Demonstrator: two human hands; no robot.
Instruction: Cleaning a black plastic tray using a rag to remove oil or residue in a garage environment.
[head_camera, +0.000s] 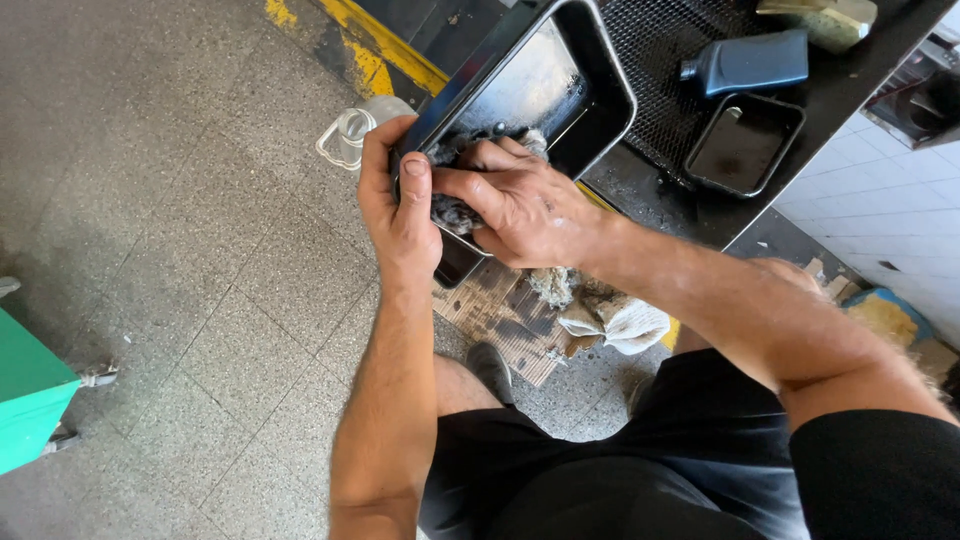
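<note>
Metal tray (520, 90): deep, rectangular, dark and greasy inside, tilted over the edge of the desk (860, 90), lower end toward the person.

Left hand (395, 200): clasps the tray's lower rim, fingers (372, 165) wrapped round the outside, thumb on the edge.

Right hand (525, 205): inside the tray's lower end, fingers closed on a grey wad of rag (452, 210), pressing it against the tray's floor.

Desk: black, partly covered by a perforated mat (670, 60). On it, a dark blue plastic bottle (750, 62) lying on its side, a smaller black tray (742, 145) just beside the bottle, and a pale greenish container (825, 18) at the far edge.

Floor (180, 250): grey speckled tiles with a yellow painted stripe (385, 55) by the desk's base. Below the big tray lie a clear plastic jug (355, 130), a piece of stained cardboard (500, 315), and a heap of dirty cloths (610, 315). A green box (30, 400) stands at the left margin. White wall tiles (880, 200) at right.
</note>
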